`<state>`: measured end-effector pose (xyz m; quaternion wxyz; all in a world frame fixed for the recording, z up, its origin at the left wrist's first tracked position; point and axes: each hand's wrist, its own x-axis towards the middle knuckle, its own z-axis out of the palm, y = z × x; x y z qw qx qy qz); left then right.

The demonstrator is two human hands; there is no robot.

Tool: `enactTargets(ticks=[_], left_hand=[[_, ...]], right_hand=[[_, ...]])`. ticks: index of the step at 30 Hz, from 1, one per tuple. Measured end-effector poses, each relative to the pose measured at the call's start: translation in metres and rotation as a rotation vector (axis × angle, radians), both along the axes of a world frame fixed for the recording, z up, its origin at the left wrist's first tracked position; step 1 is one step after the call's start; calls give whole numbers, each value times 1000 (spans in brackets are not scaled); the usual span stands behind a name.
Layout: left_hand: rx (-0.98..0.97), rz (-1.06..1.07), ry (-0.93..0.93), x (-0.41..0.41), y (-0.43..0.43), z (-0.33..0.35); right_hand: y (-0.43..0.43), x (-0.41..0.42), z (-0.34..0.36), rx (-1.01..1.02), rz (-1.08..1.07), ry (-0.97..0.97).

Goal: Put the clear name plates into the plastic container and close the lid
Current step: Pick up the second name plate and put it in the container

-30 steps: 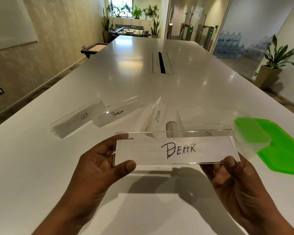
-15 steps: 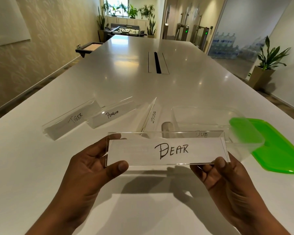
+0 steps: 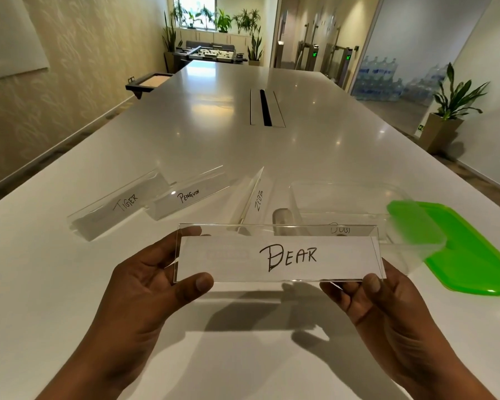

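Both hands are closed on the Bear plate [image 3: 280,255], which is held level just in front of the container [image 3: 344,197] and clear of the table [image 3: 214,145]. The left hand [image 3: 145,287] is clamped on the plate's left end, thumb on the front face and fingers behind. The right hand [image 3: 387,307] is pinched on the lower right corner, thumb on top and fingers curled beneath.

The long white table is seen running far beyond the container. The container itself, clear and uncovered, is set on the tabletop. The green lid [image 3: 474,255] is laid flat to the container's right, its left edge seen through the container's right corner; whether the two touch cannot be told.

Three clear plates are spread on the table to the container's left. The Tiger plate [image 3: 119,204] is placed farthest from it, and the Penguin plate [image 3: 188,194] lies just beside that one. The Zebra plate [image 3: 254,197] is set nearest, end-on and close to the container's left wall. A fifth plate [image 3: 339,229], its lettering blurred, is glimpsed at the container's near wall; whether it lies inside cannot be told. A dark cable slot [image 3: 266,108] is cut into the table well beyond the container.
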<state>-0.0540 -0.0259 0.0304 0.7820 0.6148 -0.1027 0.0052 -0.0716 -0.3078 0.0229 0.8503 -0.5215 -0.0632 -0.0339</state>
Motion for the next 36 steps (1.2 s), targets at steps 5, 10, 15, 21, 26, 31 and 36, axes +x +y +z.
enactTargets(ticks=[5,10,15,21,26,31,36], left_hand=[[27,-2,2,0,2,2],[47,-16,1,-2,2,2],[50,-25,-5,-2,-1,4],[78,-13,-28,0,-10,2],[113,-53,-42,2,-18,2],[169,-97,-63,1,-20,5],[195,-82,-113,1,-23,5]], right_hand=[[-5,1,20,-64,-60,20],[-23,9,38,-331,-207,-96],[-28,10,68,-706,-131,-304],[-8,-2,90,-1454,10,-415],[6,-2,96,-1628,114,-413],[10,-3,98,-1646,132,-374],[10,-4,99,-1677,134,-370]])
